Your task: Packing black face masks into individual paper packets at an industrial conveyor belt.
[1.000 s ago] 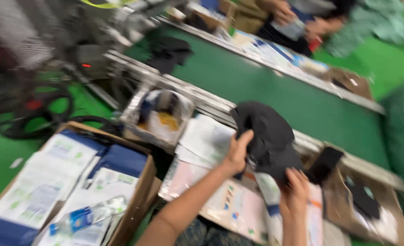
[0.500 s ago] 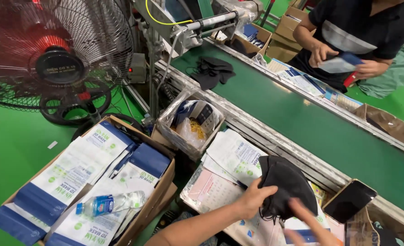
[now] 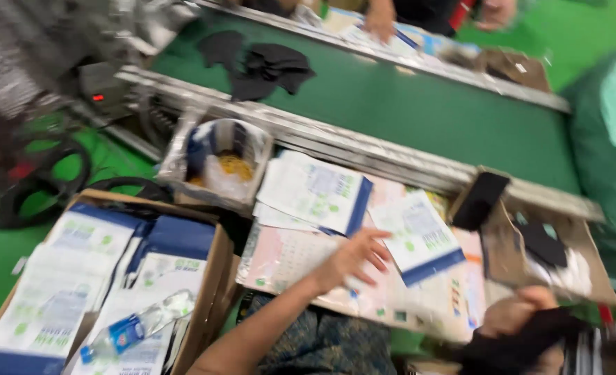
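My left hand reaches over the work surface with fingers spread, hovering on or just above a white and blue flat packet; it holds nothing. My right hand is at the lower right, closed around a bunched black fabric piece. More white and blue packets lie stacked in front of the left hand on a sheet with printed patterns.
A green conveyor belt runs across, with black fabric pieces on it. Another person's hands work at its far side. A cardboard box of packets and a water bottle sit left. A black phone leans right.
Both hands held the black fabric piece together before. Now my left hand has let go and moved left to the packets, while my right hand has carried the fabric down to the right.
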